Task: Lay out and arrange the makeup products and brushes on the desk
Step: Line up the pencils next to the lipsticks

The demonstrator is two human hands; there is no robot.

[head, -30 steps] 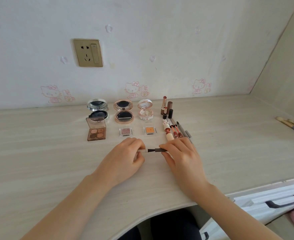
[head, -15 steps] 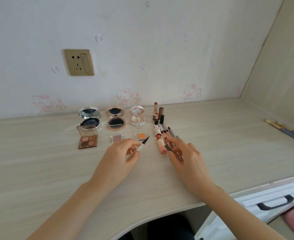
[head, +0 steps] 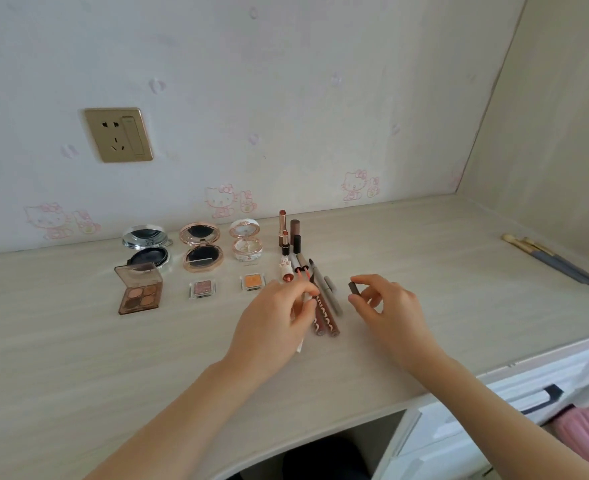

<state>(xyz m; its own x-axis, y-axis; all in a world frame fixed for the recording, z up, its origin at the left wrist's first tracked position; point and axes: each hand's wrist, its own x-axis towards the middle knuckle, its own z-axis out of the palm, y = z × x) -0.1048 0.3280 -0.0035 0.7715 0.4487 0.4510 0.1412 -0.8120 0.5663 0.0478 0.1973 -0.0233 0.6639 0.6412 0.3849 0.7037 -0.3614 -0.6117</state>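
Observation:
My left hand [head: 279,317] grips a thin white liner pen [head: 300,348]; only its rear end shows below the palm. The fingers hover over two brown lip gloss tubes [head: 324,318] and grey pens [head: 331,294] lying side by side. My right hand [head: 390,306] pinches the pen's small dark cap [head: 353,288] just right of that row. Behind stand lipsticks [head: 287,233]. To the left lie a brown eyeshadow palette [head: 140,292], three open compacts [head: 201,249], a pink single shadow [head: 201,289] and an orange one [head: 252,282].
Several makeup brushes [head: 556,263] lie at the far right of the desk [head: 78,341] by the side wall. A wall socket [head: 118,135] sits above the compacts. A white drawer with a dark handle [head: 542,398] is below the desk's right front edge.
The cap came off the pen. My left hand carried the pen right, over the row of tubes. My right hand moved further right with the cap.

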